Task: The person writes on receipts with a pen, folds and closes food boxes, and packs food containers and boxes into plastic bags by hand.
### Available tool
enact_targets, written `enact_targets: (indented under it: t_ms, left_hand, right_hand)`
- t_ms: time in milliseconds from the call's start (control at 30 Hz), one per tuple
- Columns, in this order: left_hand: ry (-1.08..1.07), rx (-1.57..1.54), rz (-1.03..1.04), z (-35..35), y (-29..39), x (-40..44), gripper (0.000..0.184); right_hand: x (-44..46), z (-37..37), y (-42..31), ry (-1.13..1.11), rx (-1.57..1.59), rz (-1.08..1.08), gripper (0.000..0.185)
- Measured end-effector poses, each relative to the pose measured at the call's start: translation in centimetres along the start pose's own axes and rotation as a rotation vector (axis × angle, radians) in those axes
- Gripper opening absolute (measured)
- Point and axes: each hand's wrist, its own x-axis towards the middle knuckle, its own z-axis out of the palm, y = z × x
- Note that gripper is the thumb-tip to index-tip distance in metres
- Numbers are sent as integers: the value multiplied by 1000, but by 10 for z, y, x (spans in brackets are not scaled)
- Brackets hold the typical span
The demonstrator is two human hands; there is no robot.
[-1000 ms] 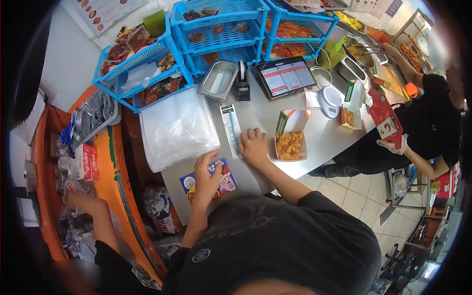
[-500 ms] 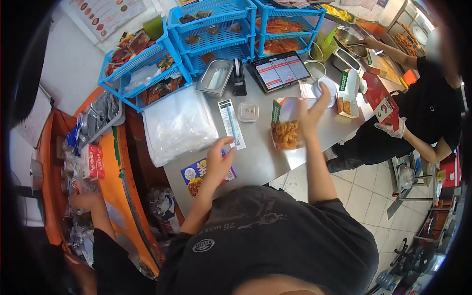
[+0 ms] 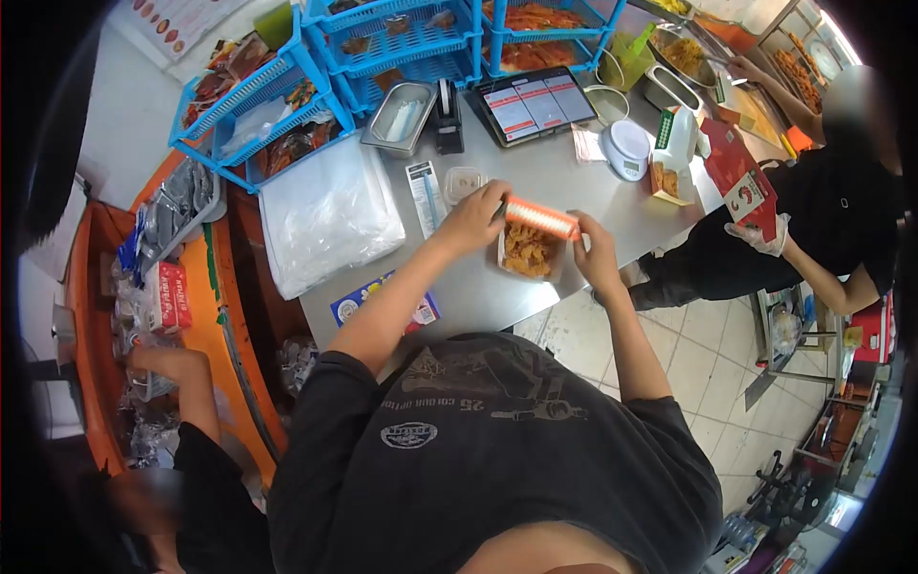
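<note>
A takeaway box of fried chicken (image 3: 529, 252) sits near the front edge of the steel table. Its orange-and-white striped lid flap (image 3: 540, 218) is tilted over the back of the food. My left hand (image 3: 475, 218) has its fingers closed on the flap's left end. At the opposite end, my right hand (image 3: 597, 256) grips the flap and box side. Just behind my left hand is a small clear lidded tub (image 3: 465, 182). A paper-wrapped straw or utensil packet (image 3: 426, 198) lies to its left, and a blue printed card (image 3: 368, 298) is below my left forearm.
White plastic bags (image 3: 330, 225) lie at left, below blue basket racks (image 3: 402, 48). A tablet (image 3: 534, 107), a tape dispenser (image 3: 448, 120) and a white scale (image 3: 626, 150) line the back. A co-worker at right holds a red box (image 3: 738, 180); another person's arm (image 3: 182, 373) reaches in at left.
Both hands have come together at the chicken box and taken hold of its flap, which now leans forward. My right hand has left the scale area. The whole view has shifted slightly.
</note>
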Motion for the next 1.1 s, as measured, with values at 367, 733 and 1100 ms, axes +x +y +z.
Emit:
enact_targets:
  t_ms: [367,733,1100]
  left_hand:
    - [-365,364,294,13,3,-44,49]
    - [-449,383,210,16,16,-30,67]
    - [-400,295,140,78,26,0,97]
  right_hand:
    - [-50,8,-4,-182,-225,-299,43]
    - [-49,2,-8,-214,-238,-273,40]
    - [-87,13,18,-222,437,311,88]
